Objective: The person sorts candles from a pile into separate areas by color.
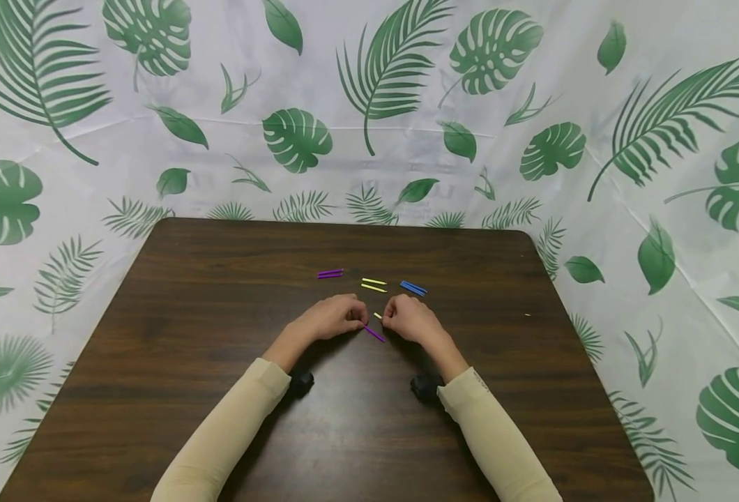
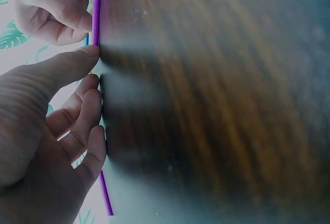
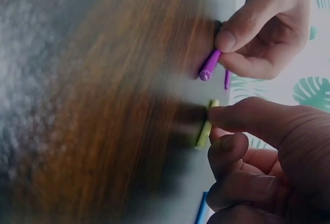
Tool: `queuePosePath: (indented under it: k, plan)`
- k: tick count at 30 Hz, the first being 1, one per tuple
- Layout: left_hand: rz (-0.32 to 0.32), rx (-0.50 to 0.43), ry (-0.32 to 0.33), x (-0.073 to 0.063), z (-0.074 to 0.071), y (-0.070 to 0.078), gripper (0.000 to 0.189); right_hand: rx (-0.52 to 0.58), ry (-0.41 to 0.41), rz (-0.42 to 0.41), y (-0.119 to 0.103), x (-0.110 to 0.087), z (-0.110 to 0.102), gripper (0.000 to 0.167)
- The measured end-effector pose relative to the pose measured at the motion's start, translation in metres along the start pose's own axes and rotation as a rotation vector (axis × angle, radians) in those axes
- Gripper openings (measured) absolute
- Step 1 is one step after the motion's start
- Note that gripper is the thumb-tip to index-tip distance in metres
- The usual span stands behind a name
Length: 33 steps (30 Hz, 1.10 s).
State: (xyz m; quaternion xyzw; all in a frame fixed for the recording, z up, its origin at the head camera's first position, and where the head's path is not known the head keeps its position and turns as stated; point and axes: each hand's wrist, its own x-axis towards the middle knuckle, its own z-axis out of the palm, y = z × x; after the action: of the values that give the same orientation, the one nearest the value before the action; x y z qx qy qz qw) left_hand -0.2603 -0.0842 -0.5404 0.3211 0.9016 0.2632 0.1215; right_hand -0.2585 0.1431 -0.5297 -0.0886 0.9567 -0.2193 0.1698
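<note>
My left hand (image 1: 334,317) pinches one end of a thin purple stick (image 1: 374,335) between thumb and finger, low over the table; the stick's other end points toward me and to the right. Close beside it, my right hand (image 1: 410,317) holds a short yellow stick (image 3: 206,128) by thumb and fingertips, much of it hidden from the head view. Beyond the hands lie two purple sticks (image 1: 330,276) on the left, two yellow sticks (image 1: 374,287) in the middle and a group of blue sticks (image 1: 413,287) on the right.
Everything lies on a dark wood-grain table (image 1: 219,265) with rounded far corners. A tiny pale speck (image 1: 528,314) is on its right side. Behind and around the table hangs a white cloth (image 1: 407,174) printed with green leaves.
</note>
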Motion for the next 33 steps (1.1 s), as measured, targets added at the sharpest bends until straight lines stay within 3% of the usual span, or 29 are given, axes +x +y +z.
queuePosePath:
  k: [11, 20, 33]
  plan:
    - [-0.002, -0.005, -0.013, 0.000, -0.001, 0.001, 0.009, -0.017, -0.016, -0.048, -0.004, 0.002, -0.001, 0.004]
    - [0.036, 0.020, -0.013, 0.003, 0.003, 0.002, 0.008, -0.047, -0.006, -0.070, -0.004, 0.006, -0.002, 0.005]
    - [0.037, 0.021, -0.031, 0.001, 0.002, 0.002, 0.012, -0.018, 0.022, -0.086, -0.005, 0.017, -0.026, 0.010]
